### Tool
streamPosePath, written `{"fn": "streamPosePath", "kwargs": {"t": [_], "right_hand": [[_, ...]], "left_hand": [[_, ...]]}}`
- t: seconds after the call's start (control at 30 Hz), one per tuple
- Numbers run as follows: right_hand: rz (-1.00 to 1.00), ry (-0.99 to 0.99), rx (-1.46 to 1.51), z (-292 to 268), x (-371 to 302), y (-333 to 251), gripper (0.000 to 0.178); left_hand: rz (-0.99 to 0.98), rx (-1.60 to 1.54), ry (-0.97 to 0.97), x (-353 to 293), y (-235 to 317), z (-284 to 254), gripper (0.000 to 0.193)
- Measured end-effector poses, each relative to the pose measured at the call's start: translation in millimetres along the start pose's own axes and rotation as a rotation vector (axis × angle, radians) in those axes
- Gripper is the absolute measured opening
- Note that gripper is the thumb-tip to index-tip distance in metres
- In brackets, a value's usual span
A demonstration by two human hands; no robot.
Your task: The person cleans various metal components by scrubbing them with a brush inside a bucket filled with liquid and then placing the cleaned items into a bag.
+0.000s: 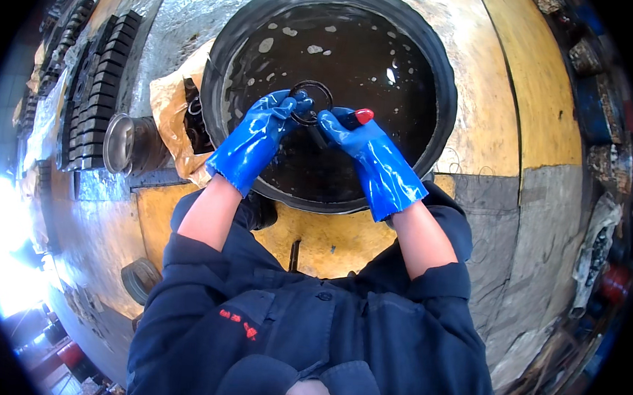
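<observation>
Both my hands wear shiny blue rubber gloves and are above a large round black tub point(445, 97) of dark liquid with pale froth patches. My left hand point(254, 135) is closed on a thin dark ring point(314, 82), which stands up between the two hands. In my right hand point(369, 154) is a tool with a red-ended black handle point(364, 116). The fingers are wrapped round this handle, and its other end reaches toward the ring. I cannot make out the tool's working end against the dark liquid.
Left of the tub sits a torn brown paper sack point(166, 96) holding dark ring-shaped parts. Beside it lies a metal cylinder point(120, 144). Rows of black ribbed parts point(106, 79) stand farther left. A grey ring point(140, 280) rests on the floor. Cluttered parts line the right side.
</observation>
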State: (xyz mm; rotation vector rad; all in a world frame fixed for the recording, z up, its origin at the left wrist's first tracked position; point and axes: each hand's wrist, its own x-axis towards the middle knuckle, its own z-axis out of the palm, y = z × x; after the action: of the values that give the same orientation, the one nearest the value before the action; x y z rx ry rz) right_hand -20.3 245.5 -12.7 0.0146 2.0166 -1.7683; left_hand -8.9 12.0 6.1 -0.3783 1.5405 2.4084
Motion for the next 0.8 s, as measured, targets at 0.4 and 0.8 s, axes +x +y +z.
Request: {"fn": "streamPosePath", "kwargs": {"t": [0.4, 0.8], "right_hand": [[-0.032, -0.065, -1.352, 9, 11, -19, 0.022], [0.169, 0.299, -0.888, -24, -3, -32, 0.041]], "left_hand": [[0.698, 1.570, -0.325, 10, -7, 20, 0.045], [-0.107, 0.474, -0.026, -17, 26, 10, 0.040]]}}
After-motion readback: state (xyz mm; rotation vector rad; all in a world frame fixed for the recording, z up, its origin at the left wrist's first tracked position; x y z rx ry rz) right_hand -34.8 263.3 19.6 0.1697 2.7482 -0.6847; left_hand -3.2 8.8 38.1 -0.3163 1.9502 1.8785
